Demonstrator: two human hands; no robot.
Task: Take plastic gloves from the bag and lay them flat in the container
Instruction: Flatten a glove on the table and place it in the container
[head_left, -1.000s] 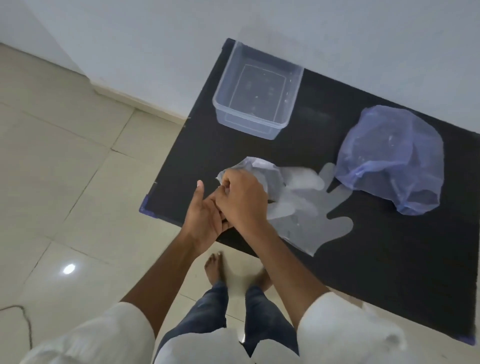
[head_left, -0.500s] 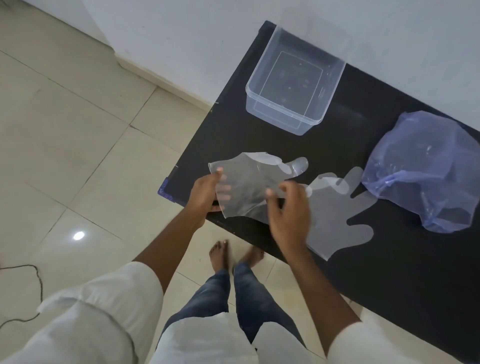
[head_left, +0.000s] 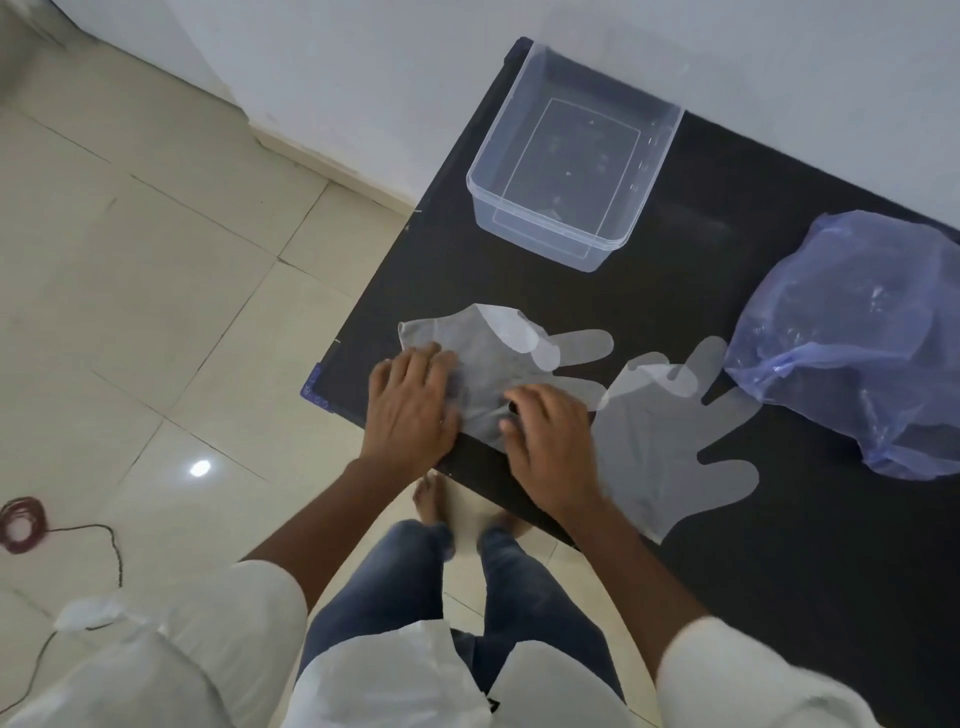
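A clear plastic glove (head_left: 498, 353) lies on the black table (head_left: 727, 545) near its front left corner, one edge folded over. My left hand (head_left: 410, 410) presses flat on its cuff end, fingers spread. My right hand (head_left: 550, 441) presses on its lower part, fingers spread too. A second clear glove (head_left: 670, 441) lies flat just right of my right hand. The purple plastic bag (head_left: 857, 343) sits crumpled at the right. The clear rectangular container (head_left: 571, 156) stands at the table's far left, with nothing visible in it.
A white wall runs behind the table. The tiled floor lies to the left, with a coiled red cable (head_left: 21, 525) on it. My feet and jeans are below the table's front edge.
The glove was bunched in both hands, then held up and spread out. It now lies on the table with both palms pressing it flat.
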